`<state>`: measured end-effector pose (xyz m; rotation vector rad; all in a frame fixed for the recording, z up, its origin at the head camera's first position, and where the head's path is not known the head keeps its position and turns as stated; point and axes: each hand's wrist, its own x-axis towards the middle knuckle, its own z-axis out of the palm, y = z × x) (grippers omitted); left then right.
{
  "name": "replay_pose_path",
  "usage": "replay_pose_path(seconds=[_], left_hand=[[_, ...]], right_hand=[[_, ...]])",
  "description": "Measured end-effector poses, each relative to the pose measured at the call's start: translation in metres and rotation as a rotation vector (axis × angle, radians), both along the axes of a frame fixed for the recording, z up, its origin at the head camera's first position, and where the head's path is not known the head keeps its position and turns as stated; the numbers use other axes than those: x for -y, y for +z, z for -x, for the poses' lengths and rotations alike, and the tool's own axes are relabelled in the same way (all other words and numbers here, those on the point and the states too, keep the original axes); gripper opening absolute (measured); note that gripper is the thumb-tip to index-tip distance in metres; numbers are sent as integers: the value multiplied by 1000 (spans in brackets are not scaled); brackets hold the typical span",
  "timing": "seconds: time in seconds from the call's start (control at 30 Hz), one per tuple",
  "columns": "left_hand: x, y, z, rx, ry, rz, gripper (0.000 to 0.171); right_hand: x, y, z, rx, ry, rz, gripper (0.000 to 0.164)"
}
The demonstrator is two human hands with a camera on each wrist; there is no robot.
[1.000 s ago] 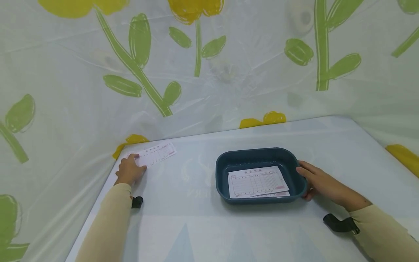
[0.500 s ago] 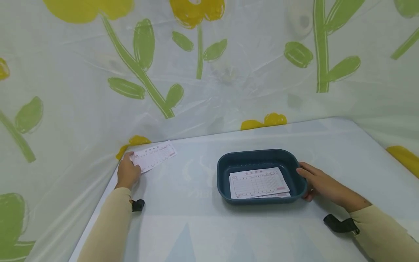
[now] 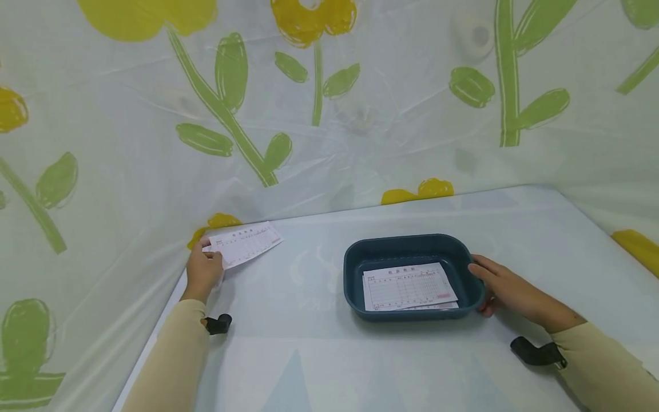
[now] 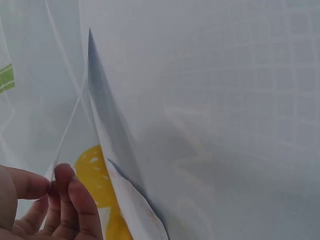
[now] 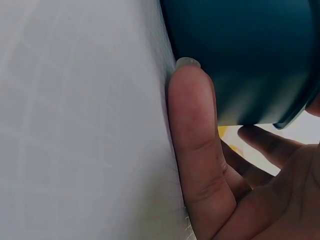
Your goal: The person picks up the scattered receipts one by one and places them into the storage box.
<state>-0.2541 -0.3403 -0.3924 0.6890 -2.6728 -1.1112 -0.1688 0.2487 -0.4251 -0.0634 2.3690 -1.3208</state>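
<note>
At the table's far left, my left hand pinches a printed paper form by its left end. The left wrist view shows the thumb and fingertips meeting on the thin paper edge, with the paper seen nearly edge-on. My right hand holds the right end of a dark teal plastic basin, thumb near the rim. In the right wrist view one finger lies low along the basin's outer wall. Similar printed forms lie stacked inside the basin.
A white tabletop with pale printed shapes lies under everything. Behind it and to the left hangs a white sheet with yellow flowers and green leaves. Black wrist mounts sit at both sleeves.
My left hand has gone from lying over the form's left end to pinching it, and that end is now lifted slightly. The right hand and basin stay put; the view has shifted a little.
</note>
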Motion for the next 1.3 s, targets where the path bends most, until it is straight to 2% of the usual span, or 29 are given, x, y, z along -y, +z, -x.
replay_pose_path(seconds=[0.13,0.27,0.5,0.7,1.0,1.3], left_hand=[[-2,1,-3,-13,18,-22,51],[-3,3,-10,-24,9,-62,51],[-9,9,-23,-128,-21,-147,46],[-21,13,-32,-145,-65,-194,45],[-44,21,-45,-122,-122,-190,46],[-69,24,-56,-163,-211,-246,44]], right_hand=[[2,2,0,-16,7,20,75],[2,3,0,-17,12,30,75],[2,3,1,-20,17,22,75],[1,2,0,-22,19,30,74],[1,1,0,-18,10,8,76],[1,-1,0,-9,2,4,76]])
